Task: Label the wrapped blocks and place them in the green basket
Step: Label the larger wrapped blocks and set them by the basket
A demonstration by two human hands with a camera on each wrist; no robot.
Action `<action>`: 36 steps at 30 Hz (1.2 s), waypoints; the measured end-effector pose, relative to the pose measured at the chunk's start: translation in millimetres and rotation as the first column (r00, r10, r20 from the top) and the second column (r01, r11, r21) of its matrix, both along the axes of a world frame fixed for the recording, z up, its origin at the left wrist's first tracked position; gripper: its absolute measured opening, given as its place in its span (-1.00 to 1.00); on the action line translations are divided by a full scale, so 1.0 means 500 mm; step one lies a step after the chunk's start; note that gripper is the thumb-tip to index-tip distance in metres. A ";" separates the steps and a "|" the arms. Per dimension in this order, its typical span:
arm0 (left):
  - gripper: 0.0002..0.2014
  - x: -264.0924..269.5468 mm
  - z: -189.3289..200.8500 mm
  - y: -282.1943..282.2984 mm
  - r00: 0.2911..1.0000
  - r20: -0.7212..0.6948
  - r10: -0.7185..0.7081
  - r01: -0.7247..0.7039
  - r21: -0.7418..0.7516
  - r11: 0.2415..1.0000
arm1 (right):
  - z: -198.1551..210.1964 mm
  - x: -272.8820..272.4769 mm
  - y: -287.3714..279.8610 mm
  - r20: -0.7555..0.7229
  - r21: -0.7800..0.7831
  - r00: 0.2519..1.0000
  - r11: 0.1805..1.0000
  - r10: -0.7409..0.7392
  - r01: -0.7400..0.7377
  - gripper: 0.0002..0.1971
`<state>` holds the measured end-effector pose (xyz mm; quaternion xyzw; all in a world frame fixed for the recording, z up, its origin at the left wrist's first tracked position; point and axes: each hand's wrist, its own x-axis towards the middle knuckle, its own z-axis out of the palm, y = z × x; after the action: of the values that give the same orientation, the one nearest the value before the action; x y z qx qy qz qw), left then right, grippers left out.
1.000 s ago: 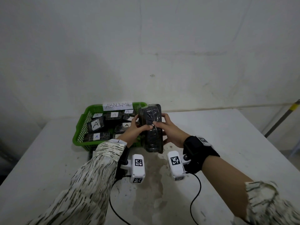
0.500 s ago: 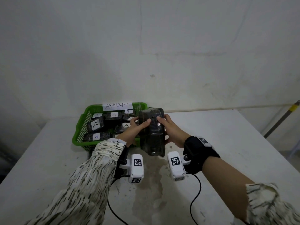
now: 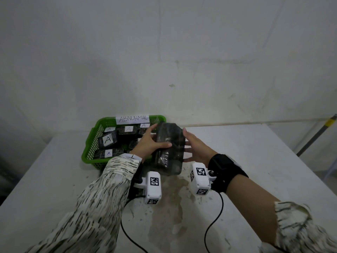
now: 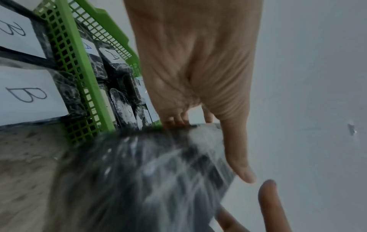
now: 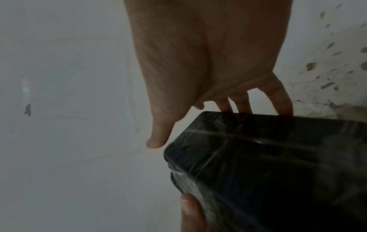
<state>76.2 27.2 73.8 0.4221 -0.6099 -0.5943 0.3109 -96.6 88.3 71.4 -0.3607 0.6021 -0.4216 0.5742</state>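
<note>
A black block wrapped in clear film (image 3: 168,148) stands tilted, its lower end close to the table, just right of the green basket (image 3: 89,143). My left hand (image 3: 151,141) grips its upper left part, thumb across the front and fingers behind the top. My right hand (image 3: 195,149) lies against the block's right side with its fingers straight and spread. In the left wrist view the block (image 4: 149,172) is blurred below my left hand (image 4: 194,70). Seen from the right wrist, my right hand's (image 5: 208,55) fingers reach behind the block (image 5: 278,164). No label shows on this block.
The basket carries a paper sign reading ABNORMAL (image 3: 133,119) and holds several wrapped blocks labelled A (image 3: 107,139). Blocks labelled B (image 4: 25,94) lie outside the basket's wall. The white stained table (image 3: 255,179) stands against a wall. Black cables (image 3: 215,216) hang from my wrists.
The block has come down and tilted toward the table. My right hand has let go its grip and now lies straight-fingered against the side. My left hand's thumb has moved across the front.
</note>
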 end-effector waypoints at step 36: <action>-0.53 -0.028 0.002 -0.006 0.969 -0.230 0.085 -0.012 0.302 0.953 | -0.003 0.026 0.009 0.001 -0.220 0.982 0.958 0.190 -0.185 -0.02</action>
<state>62.2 24.2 74.7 0.4038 -0.4605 -0.7184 0.3298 -83.8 93.0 70.2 -0.4725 0.5087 -0.4327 0.5750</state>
